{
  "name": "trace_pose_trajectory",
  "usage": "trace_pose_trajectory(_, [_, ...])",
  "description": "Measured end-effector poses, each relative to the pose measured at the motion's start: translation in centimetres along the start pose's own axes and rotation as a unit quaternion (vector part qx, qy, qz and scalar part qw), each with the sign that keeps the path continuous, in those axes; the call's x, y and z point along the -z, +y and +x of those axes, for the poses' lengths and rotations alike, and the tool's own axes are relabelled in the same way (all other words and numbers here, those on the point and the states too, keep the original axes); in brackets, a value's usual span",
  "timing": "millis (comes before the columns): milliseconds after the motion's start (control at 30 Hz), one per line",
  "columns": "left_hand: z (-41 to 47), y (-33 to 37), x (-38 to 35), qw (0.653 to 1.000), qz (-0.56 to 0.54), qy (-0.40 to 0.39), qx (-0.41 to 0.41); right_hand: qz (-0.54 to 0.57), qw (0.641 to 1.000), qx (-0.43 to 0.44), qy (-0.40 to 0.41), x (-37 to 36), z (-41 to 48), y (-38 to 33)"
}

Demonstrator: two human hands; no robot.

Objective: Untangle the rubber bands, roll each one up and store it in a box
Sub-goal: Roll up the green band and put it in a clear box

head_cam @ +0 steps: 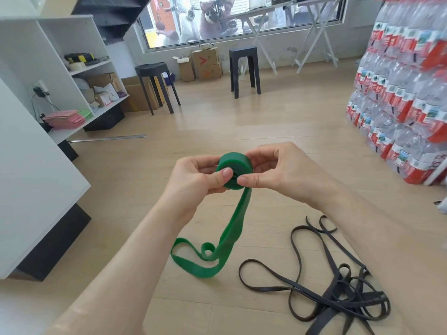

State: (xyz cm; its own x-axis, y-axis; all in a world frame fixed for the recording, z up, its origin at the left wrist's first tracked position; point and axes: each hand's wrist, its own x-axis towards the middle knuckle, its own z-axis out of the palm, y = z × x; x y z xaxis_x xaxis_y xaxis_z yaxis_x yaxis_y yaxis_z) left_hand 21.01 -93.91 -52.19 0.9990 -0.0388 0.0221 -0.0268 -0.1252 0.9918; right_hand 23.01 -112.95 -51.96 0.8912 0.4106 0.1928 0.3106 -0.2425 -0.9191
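I hold both forearms out over the wooden floor. My left hand and right hand pinch a half-rolled green rubber band, its tail dangling to the floor beside tangled black bands. Bottle labels unreadable.

A part-rolled band sits between the left hand and right hand, both pinching it; its loose end hangs below them onto the floor. A tangle of bands lies on the floor below and right of the right hand. Stools stand beyond the hands, with boxes behind them. A shelf stands far left of the left hand, and bottle packs stand to the right of the right hand.
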Motion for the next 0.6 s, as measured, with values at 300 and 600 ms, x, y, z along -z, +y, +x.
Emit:
trace_pose_trajectory(300, [0.4, -1.0, -1.6, 0.995, -0.1, 0.023, 0.023, -0.089, 0.995, -0.033, 0.018, 0.7, 0.3, -0.3])
trace_pose_trajectory(600, [0.3, -1.7, -2.9, 0.977, -0.204, -0.01, 0.051, -0.046, 0.997, -0.054, 0.023, 1.2, 0.3, 0.2])
